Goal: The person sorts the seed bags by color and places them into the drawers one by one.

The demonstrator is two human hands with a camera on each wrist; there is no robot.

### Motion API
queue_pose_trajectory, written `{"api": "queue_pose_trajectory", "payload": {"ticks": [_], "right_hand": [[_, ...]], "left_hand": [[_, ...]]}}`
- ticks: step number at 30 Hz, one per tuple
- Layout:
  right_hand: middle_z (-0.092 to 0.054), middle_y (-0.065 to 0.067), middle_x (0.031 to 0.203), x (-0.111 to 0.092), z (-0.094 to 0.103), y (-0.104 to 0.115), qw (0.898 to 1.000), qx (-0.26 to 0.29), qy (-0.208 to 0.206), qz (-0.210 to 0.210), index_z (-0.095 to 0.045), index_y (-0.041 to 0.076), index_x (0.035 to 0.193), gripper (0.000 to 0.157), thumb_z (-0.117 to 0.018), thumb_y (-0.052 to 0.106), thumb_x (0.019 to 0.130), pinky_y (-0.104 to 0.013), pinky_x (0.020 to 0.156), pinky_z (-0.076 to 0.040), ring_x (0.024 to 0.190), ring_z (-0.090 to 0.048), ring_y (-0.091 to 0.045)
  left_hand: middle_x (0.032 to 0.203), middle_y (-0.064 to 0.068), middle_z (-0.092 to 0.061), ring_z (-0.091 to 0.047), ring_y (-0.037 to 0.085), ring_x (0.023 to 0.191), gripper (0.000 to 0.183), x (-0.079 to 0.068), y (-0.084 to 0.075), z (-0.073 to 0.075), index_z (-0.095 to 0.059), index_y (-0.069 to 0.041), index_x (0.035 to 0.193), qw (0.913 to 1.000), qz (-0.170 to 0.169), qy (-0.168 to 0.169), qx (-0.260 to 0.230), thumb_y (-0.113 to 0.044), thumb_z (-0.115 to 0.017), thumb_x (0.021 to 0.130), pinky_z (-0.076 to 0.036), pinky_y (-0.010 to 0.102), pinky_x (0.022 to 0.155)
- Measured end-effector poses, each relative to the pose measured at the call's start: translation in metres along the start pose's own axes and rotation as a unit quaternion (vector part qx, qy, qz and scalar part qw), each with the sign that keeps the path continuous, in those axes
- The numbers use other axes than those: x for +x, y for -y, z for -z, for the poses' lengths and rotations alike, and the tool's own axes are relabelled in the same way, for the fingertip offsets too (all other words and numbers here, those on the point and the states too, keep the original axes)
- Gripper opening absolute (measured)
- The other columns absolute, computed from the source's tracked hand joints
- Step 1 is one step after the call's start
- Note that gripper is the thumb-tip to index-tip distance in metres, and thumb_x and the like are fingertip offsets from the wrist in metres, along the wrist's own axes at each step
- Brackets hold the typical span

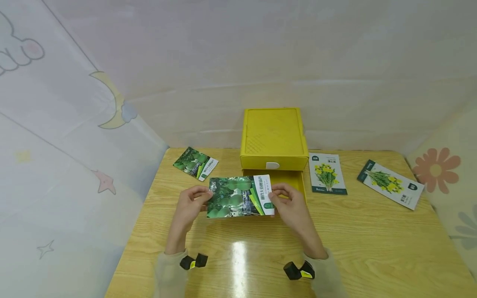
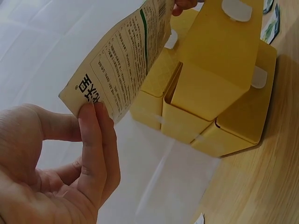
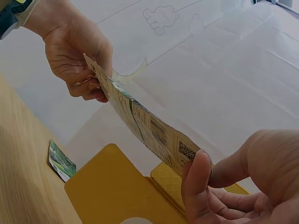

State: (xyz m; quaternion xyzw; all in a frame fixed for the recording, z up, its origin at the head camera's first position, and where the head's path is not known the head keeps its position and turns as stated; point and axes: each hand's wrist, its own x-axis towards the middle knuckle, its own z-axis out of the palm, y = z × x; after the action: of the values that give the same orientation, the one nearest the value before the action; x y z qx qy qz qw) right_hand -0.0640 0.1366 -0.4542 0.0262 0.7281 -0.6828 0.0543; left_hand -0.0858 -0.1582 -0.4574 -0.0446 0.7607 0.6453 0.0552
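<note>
A green-and-white seed packet [image 1: 238, 196] with a picture of gourds is held level, front face up, over the table. My left hand [image 1: 191, 207] pinches its left edge between thumb and fingers; my right hand [image 1: 292, 207] pinches the white right edge. The printed back of the packet [image 2: 122, 63], with text and a barcode, shows in the left wrist view. Behind it stands a yellow drawer box [image 1: 273, 134] with a white pull tab. Its lower drawer [image 1: 288, 179] is pulled out, partly hidden under the packet, so its contents cannot be fully seen.
A second gourd seed packet [image 1: 195, 163] lies left of the box. To the right lie two packets with yellow flowers, one upright flower packet [image 1: 327, 174] beside the box and one slanted flower packet [image 1: 390, 184]. A patterned cloth [image 1: 208, 74] hangs behind the wooden table [image 1: 372, 244].
</note>
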Motion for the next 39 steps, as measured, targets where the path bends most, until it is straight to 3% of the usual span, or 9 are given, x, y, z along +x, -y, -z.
{"api": "queue_pose_trajectory", "payload": {"ticks": [10,18,21,27,32,39], "right_hand": [[-0.056,-0.018,0.109,-0.004,0.011,0.000,1.000,-0.018,-0.016,-0.002,-0.058,0.004,0.120,0.028,-0.063,0.018,0.097,-0.035,0.059,-0.057,0.086,-0.065,-0.028],[-0.056,-0.018,0.110,-0.006,0.018,-0.001,0.999,-0.020,-0.025,-0.008,-0.057,0.003,0.122,0.028,-0.062,0.017,0.097,-0.044,0.064,-0.058,0.085,-0.065,-0.028],[-0.056,-0.019,0.109,-0.006,0.023,-0.002,0.999,-0.019,-0.027,-0.001,-0.057,0.002,0.122,0.029,-0.061,0.017,0.098,-0.044,0.063,-0.058,0.084,-0.065,-0.028],[-0.056,-0.019,0.109,-0.009,0.030,-0.003,0.999,-0.030,-0.037,0.004,-0.057,0.002,0.122,0.029,-0.060,0.018,0.098,-0.039,0.061,-0.058,0.082,-0.065,-0.027],[-0.057,-0.018,0.109,-0.010,0.034,-0.003,0.998,-0.046,-0.047,0.007,-0.057,0.002,0.122,0.028,-0.059,0.018,0.099,-0.044,0.063,-0.058,0.081,-0.065,-0.026],[-0.056,-0.019,0.111,-0.013,0.040,-0.003,0.997,-0.045,-0.059,0.011,-0.056,0.001,0.124,0.030,-0.059,0.018,0.099,-0.040,0.061,-0.059,0.080,-0.066,-0.024]], "left_hand": [[0.101,0.013,-0.068,-0.062,0.026,0.076,0.016,0.004,0.001,-0.011,-0.069,-0.003,0.104,0.9998,-0.011,0.017,0.002,-0.015,-0.067,0.093,-0.055,0.054,0.072],[0.105,0.014,-0.066,-0.060,0.028,0.073,0.024,0.006,0.004,-0.018,-0.068,-0.005,0.110,0.9992,-0.014,0.038,-0.001,-0.022,-0.068,0.093,-0.055,0.053,0.070],[0.105,0.014,-0.066,-0.059,0.028,0.071,0.023,0.005,0.002,-0.020,-0.067,-0.005,0.112,0.9985,-0.016,0.049,-0.016,-0.019,-0.068,0.093,-0.055,0.054,0.070],[0.103,0.015,-0.064,-0.059,0.030,0.070,0.026,0.003,0.000,-0.025,-0.065,-0.004,0.116,0.9968,-0.009,0.070,-0.038,-0.015,-0.069,0.092,-0.057,0.041,0.065],[0.102,0.016,-0.064,-0.058,0.037,0.074,0.029,0.002,0.000,-0.029,-0.065,-0.003,0.118,0.9954,-0.010,0.085,-0.042,-0.016,-0.069,0.092,-0.058,0.044,0.067],[0.102,0.015,-0.063,-0.061,0.022,0.068,0.031,-0.002,-0.008,-0.034,-0.061,0.002,0.122,0.9920,0.007,0.117,-0.046,-0.010,-0.065,0.094,-0.058,0.041,0.068]]}}
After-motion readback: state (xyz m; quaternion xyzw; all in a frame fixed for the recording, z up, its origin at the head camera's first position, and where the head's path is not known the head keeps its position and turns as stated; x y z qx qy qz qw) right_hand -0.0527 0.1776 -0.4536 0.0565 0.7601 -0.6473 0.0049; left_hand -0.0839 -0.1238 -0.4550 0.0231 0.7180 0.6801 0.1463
